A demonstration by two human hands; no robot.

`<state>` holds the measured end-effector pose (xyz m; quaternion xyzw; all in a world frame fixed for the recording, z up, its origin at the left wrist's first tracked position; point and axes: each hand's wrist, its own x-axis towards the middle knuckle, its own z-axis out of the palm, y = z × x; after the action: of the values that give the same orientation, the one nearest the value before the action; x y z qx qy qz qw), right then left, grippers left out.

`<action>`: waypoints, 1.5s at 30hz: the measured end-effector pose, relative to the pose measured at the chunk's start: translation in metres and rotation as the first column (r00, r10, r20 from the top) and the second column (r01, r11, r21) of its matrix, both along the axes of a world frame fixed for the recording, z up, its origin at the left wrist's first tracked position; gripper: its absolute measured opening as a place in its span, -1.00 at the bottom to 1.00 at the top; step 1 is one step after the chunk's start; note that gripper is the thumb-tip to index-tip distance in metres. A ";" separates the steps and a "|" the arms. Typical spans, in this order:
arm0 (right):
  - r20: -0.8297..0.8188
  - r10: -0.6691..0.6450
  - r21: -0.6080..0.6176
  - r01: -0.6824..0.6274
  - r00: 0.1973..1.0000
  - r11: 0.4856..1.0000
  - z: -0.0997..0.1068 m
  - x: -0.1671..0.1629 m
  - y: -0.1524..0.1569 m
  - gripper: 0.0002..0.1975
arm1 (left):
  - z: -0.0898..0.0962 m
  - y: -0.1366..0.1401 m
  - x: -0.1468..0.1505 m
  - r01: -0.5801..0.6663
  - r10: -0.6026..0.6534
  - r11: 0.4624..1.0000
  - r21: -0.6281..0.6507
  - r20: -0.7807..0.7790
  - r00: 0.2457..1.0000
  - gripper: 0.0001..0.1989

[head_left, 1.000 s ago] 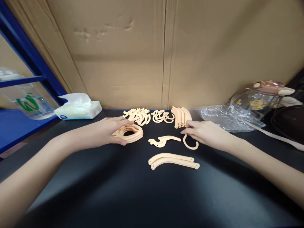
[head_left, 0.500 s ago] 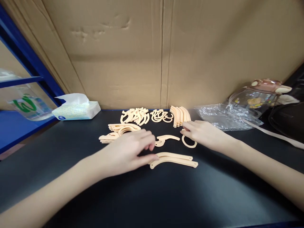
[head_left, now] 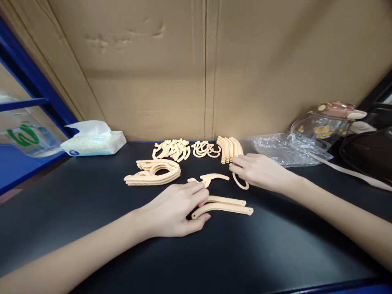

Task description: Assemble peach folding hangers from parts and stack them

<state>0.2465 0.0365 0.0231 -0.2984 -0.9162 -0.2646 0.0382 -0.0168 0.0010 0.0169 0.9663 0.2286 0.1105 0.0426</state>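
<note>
Two curved beige hanger arms [head_left: 226, 208] lie side by side on the black table [head_left: 196, 261]. My left hand [head_left: 179, 208] is closed around their left end, thumb along the near edge and fingers bent behind. Just beyond those fingers rests a beige hook-shaped piece [head_left: 214, 177], partly covered by the hand. A curved, ring-like beige piece [head_left: 243, 185] is pinched at its upper left by my right hand [head_left: 260, 170]; the fingers hide some of it. To the left is a stack of folded beige hangers [head_left: 153, 177].
Along the back sit piles of small beige pieces [head_left: 172, 149], curved hooks [head_left: 200, 149] and more arms [head_left: 229, 149]. A tissue pack [head_left: 94, 143] stands at left, a clear plastic bag [head_left: 275, 149] and a transparent bottle [head_left: 318, 126] at right. Cardboard [head_left: 147, 81] walls off the back.
My left hand has moved down and slightly right, uncovering the folded hanger stack and closing about the arms' left end. My right hand stays at the ring-like piece. The view has shifted slightly.
</note>
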 end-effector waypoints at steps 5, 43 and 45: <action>-0.582 -0.165 -0.374 -0.082 0.796 0.924 -0.005 -0.007 -0.004 -0.96 | -0.001 0.000 -0.001 0.026 -0.026 1.000 0.001 -0.007 1.000 -0.85; -0.609 -0.695 -0.733 -0.606 0.381 0.309 -0.022 -0.023 -0.002 -0.68 | -0.007 0.002 -0.005 -0.132 0.116 0.986 0.105 0.144 0.983 -0.76; -0.600 -0.711 -0.724 -0.628 0.367 0.287 -0.020 -0.024 -0.005 -0.61 | -0.009 0.004 -0.005 -0.146 0.131 0.985 0.087 0.159 0.979 -0.76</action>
<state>0.2228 0.0318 0.0028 -0.3754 -0.6506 0.5605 0.3487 -0.0219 0.0046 0.0076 0.9376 0.2858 0.1979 0.0046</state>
